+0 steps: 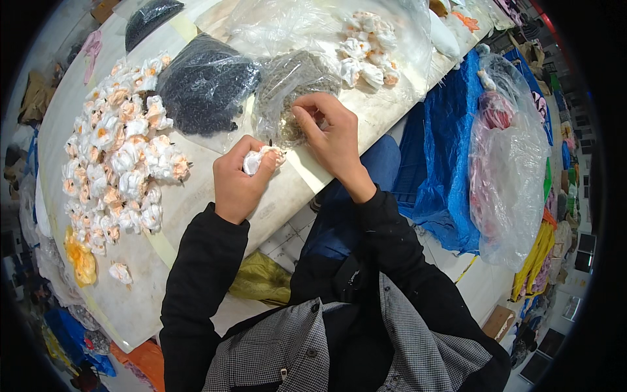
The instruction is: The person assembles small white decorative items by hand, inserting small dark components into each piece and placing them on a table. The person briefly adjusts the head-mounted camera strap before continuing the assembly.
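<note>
Near the table's front edge, my left hand (240, 179) pinches a small white and peach artificial flower (252, 163) between thumb and fingers. A short dark tip sticks up from it. My right hand (334, 134) is just to the right, thumb and fingertips drawn together over the near side of an opened clear plastic bag (297, 78) of small brownish pieces. What those fingers hold, if anything, is too small to make out. Left of that bag lies another clear bag of small black pieces (208, 85).
A wide pile of white and peach artificial flowers (124, 157) covers the table's left, with a yellow flower (80, 256) and one loose flower (120, 273) nearer me. More flowers (369, 49) lie in plastic at the back right. Blue sheeting (444, 163) and a filled clear bag (506, 170) stand right.
</note>
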Demonstrator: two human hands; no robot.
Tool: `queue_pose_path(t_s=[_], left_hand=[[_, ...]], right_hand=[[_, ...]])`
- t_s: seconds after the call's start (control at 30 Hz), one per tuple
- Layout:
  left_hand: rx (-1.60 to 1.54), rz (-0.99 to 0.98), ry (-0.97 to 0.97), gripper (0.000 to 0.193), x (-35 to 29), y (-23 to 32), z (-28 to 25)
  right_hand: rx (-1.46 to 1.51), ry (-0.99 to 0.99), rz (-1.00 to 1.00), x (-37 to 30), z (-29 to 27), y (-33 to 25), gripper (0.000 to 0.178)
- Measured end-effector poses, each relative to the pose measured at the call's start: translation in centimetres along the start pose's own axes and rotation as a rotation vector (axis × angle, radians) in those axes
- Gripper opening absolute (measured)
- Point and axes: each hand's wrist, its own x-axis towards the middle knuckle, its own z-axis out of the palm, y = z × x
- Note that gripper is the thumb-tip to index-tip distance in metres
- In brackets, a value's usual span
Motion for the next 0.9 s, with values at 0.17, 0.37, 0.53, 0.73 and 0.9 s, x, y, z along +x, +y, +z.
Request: queue_pose_path(t_s=[0.17,0.37,0.53,0.73,0.9], left_hand=[[-0.001,0.009,-0.012,0.018,0.1,0.2,-0.1],[0.029,0.027,-0.005,0.015,0.1,0.4,0.0],[0.069,0.037,-0.007,0.012,0.0,0.7,0.0],[0.076,0.063,0.018,0.009,0.1,0.2,-0.1],[0.122,0.197,0.013,0.004,-0.1,-0.1,0.4]], right_hand=[[0.042,-0.011,0.06,-0.1,0.0,-0.2,0.008],[0.139,0.019,0.048,-0.4,-0.2,-0.3,0.009],[0.396,-0.094,0.172,-1.2,0.1,-1.1,0.008],[0.778,-0.427,0.399,-1.5,-0.8,-1.2,0.014],[0.81,-0.556,0.445,-0.8,-1.2,-1.2,0.014]])
